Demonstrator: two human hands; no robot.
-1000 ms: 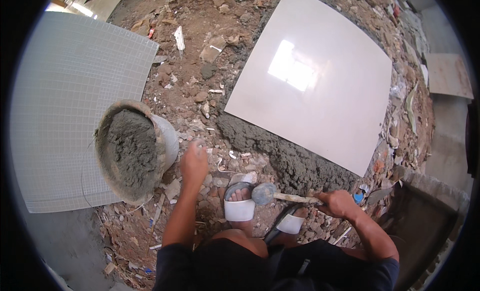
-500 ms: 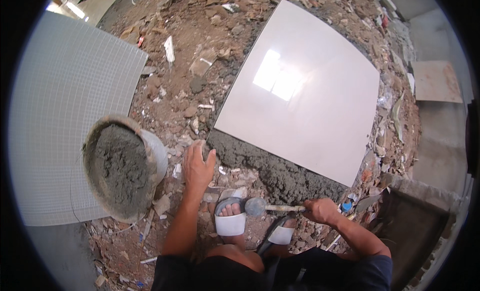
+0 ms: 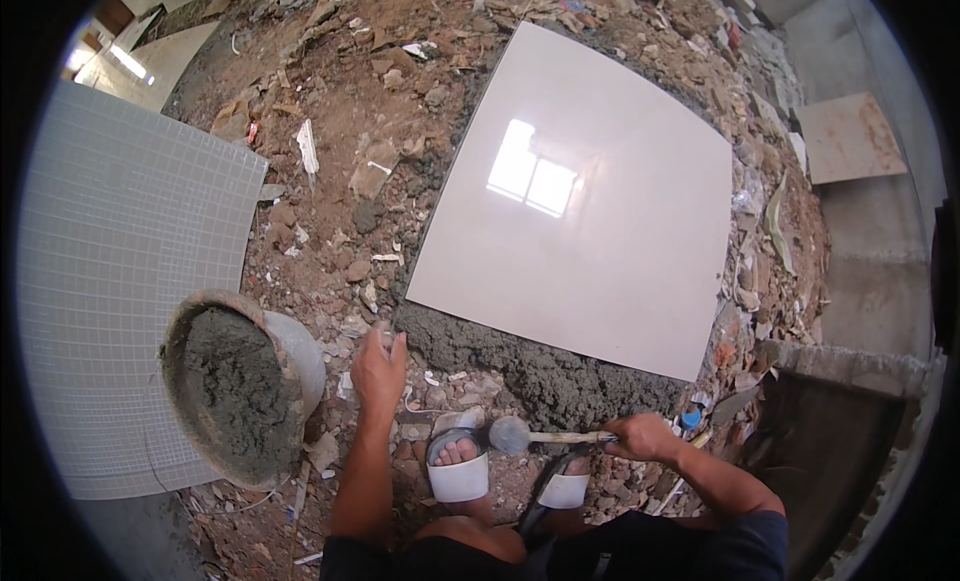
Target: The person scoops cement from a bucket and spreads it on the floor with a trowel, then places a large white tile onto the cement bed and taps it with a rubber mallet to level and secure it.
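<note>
Our right hand (image 3: 640,438) is closed around the wooden handle of a grey-headed mallet (image 3: 512,434), held level over our sandalled feet; our left hand (image 3: 378,369), fingers loosely spread and holding nothing, reaches to the grey mortar bed (image 3: 530,371) edging the large glossy white square tile (image 3: 590,196); a mortar-filled round metal pan (image 3: 240,391) sits just left, within reach.

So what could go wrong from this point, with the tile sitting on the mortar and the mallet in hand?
1. The large white tile overhangs a rough mortar bed; a hard blow from the mallet in the right hand might crack its near edge.
2. The left hand hovers by the tile's near corner and could be pinched or struck.
3. The feet wear open sandals amid sharp rubble, so a cut or stumble seems possible.
</note>
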